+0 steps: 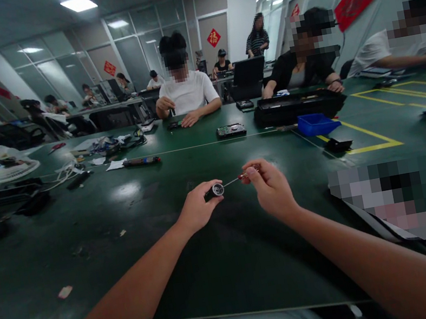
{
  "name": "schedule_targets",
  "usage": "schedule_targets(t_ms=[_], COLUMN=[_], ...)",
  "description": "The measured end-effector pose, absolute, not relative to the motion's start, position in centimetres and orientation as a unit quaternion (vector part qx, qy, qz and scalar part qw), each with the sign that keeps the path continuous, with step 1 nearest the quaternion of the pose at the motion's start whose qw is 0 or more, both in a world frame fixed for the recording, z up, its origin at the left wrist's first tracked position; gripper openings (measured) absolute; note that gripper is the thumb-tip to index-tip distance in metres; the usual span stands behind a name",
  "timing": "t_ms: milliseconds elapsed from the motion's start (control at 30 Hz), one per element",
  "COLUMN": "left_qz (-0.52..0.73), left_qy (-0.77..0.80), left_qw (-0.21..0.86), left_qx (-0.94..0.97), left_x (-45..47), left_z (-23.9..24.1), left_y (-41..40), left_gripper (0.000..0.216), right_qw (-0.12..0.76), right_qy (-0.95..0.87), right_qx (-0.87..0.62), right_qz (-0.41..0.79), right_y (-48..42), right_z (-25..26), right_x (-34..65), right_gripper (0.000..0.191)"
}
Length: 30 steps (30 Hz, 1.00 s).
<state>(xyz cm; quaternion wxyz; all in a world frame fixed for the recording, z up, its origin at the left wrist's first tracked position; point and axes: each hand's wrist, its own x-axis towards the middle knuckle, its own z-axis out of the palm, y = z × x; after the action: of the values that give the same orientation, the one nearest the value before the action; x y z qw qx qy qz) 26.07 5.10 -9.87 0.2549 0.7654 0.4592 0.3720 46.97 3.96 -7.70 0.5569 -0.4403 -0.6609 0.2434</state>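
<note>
Above the middle of the green table (136, 283), my left hand (196, 206) grips a small black cylindrical part (217, 189) between thumb and fingers. Its round end, with a pale ring and a recessed inside, faces me. My right hand (271, 187) is closed around the reddish handle of a screwdriver (243, 176). The thin metal shaft points left, and its tip reaches the rim or opening of the cylindrical part; whether it is inside I cannot tell.
Across the table a person in a white shirt (187, 92) works with both hands. A hard drive (231, 131), a long black casing (298, 107) and a blue tray (317, 123) lie beyond my hands. A dark pen-shaped tool (141, 161) lies left; a pixelated sheet (389, 200) is right.
</note>
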Motion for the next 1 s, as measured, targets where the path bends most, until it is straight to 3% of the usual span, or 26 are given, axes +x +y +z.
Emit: schedule_targets(t_ms=[333,633,733,900,1000], left_qz=[0.368,0.359,0.357,0.356,0.352], left_qy=[0.46,0.446,0.451,0.459,0.46], left_qw=[0.253,0.219,0.214,0.214,0.213], left_qx=[0.768,0.79,0.789,0.785,0.787], left_x=[25.7,25.4,25.4,25.3,25.3], left_z=[-10.1,-10.1,-10.1,-10.2,-10.1], left_y=[5.2,5.4,5.5,5.6,5.6], left_gripper=[0.041,0.042,0.043,0.043,0.043], right_qw=[0.545,0.495,0.488,0.48,0.466], right_qy=[-0.658,-0.706,-0.72,-0.748,-0.762], right_qx=[-0.473,-0.497,-0.483,-0.434,-0.419], right_qz=[0.215,0.097,0.097,0.146,0.164], right_y=[4.0,3.7,3.6,3.4,3.4], right_z=[-7.4,-6.4,-6.5,-6.8,-6.8], right_x=[47.0,47.3,47.2,47.2,47.3], right_gripper=[0.022,0.041,0.037,0.014,0.015])
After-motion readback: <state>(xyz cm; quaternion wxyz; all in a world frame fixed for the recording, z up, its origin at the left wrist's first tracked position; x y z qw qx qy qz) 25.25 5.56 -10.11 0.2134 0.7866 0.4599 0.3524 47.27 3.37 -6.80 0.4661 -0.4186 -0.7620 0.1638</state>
